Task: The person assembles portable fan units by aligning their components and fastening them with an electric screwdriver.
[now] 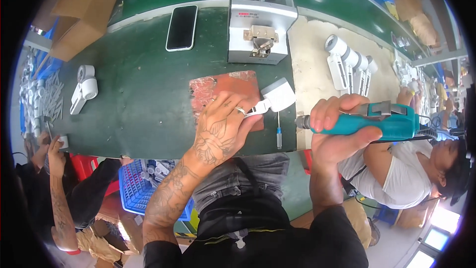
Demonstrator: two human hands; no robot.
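Observation:
My left hand (222, 126) is closed around the slim arm of a white lamp fitting (280, 94), which looks like a track spotlight. Its wide cylindrical head sticks out to the right of my fingers. Beneath this hand lies a worn reddish-brown pad (201, 92) on the green bench. My right hand (329, 145) grips a teal electric screwdriver (396, 123), held sideways with its nose toward the lamp fitting and apart from it. A small hand screwdriver (279, 138) with a blue handle rests on the bench between my hands. The palm side of my left hand is hidden.
A grey machine (259, 17) stands behind the pad, with a phone (182, 28) to its left. More white lamp fittings stand at right (342, 58) and left (88, 88). A blue basket (134, 188) of parts sits below the bench edge. Co-workers are on both sides.

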